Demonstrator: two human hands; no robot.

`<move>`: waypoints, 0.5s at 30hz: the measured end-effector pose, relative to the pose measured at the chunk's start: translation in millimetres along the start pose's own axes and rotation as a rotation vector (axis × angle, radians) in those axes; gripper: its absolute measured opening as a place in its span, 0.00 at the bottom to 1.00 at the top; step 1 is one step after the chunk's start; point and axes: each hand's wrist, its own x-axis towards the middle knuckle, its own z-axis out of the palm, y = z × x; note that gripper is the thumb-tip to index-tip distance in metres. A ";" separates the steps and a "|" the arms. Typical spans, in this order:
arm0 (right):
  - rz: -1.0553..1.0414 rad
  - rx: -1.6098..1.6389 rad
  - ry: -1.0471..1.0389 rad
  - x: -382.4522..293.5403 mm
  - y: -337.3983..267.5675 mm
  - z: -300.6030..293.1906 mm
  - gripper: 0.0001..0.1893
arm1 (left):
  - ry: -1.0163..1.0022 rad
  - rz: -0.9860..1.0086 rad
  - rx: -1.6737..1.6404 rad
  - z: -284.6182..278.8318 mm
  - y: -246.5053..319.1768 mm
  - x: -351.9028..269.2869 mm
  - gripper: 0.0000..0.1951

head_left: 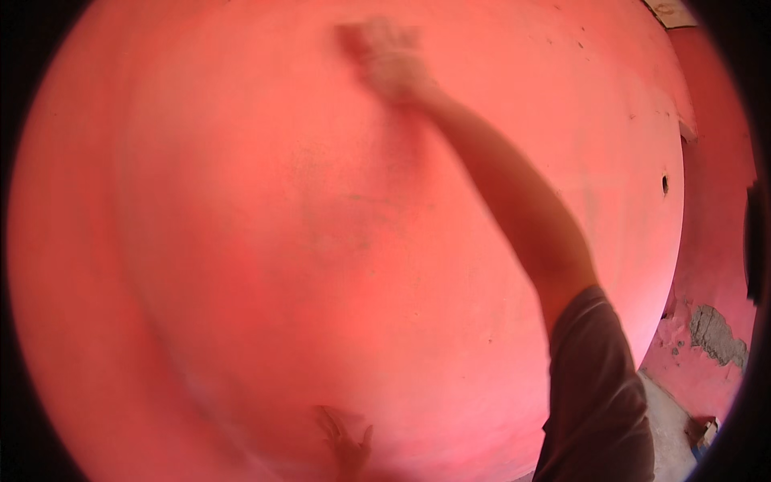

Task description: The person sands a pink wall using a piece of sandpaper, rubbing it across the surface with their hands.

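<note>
A pink painted wall (253,181) fills most of the view, with faint grey smudges around its middle. My right hand (394,60) is raised high against it, blurred, with the arm stretched up from a dark short sleeve. A darker red patch with a straight upper edge shows beside and behind that hand. Whether this is a flat thing under the palm or a shadow, I cannot tell. Low in the view is my left hand (346,437), fingers spread and nothing visible in it. It is close to the wall; contact is unclear.
At the right, the wall has a small dark hole (665,184). Beyond its edge stands another pink wall (717,162) with a patch of bare grey plaster (717,336). Below lies a pale floor (665,434) with a partly seen object (706,437). A dark object (753,241) sits at the far right.
</note>
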 end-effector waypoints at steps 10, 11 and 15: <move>0.613 -0.310 0.032 -20.2 58.6 -45.5 0.33 | 0.023 0.125 0.037 10.4 -12.2 0.6 0.53; 0.326 -0.371 0.083 -11.4 62.8 -24.8 0.28 | 0.035 0.172 0.022 18.6 -1.7 7.5 0.54; -0.302 0.047 -0.019 -94.6 -139.8 -46.1 0.26 | 0.146 0.210 0.013 16.6 -28.9 19.8 0.54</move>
